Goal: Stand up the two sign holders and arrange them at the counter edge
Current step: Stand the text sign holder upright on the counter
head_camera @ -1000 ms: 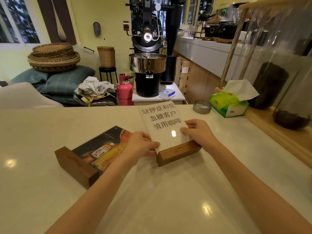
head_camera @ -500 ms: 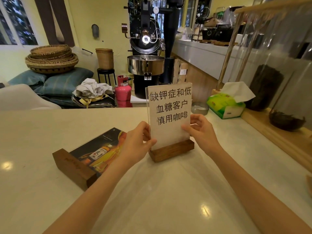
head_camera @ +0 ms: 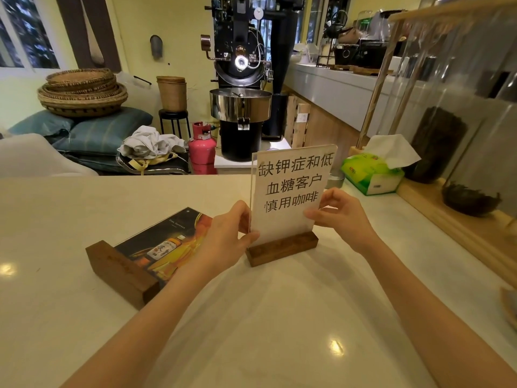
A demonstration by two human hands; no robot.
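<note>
On counter point(head_camera: 84, 317), both hands pinch upright sign holder point(head_camera: 288, 197).

The left hand point(head_camera: 226, 236) covers the right end of the lying sign holder point(head_camera: 156, 247), so that corner of its picture can't be seen. The small print at the top of that picture is too tiny to read. The standing sign holder point(head_camera: 288, 197) blocks most of a small metal dish point(head_camera: 335, 177) behind it, plus part of the right hand point(head_camera: 341, 217)'s fingers. Both forearms run off the bottom edge. On the right edge, some woven thing point(head_camera: 510, 306) on the desk point(head_camera: 84, 317) is cut off, can't tell what it is.
</note>
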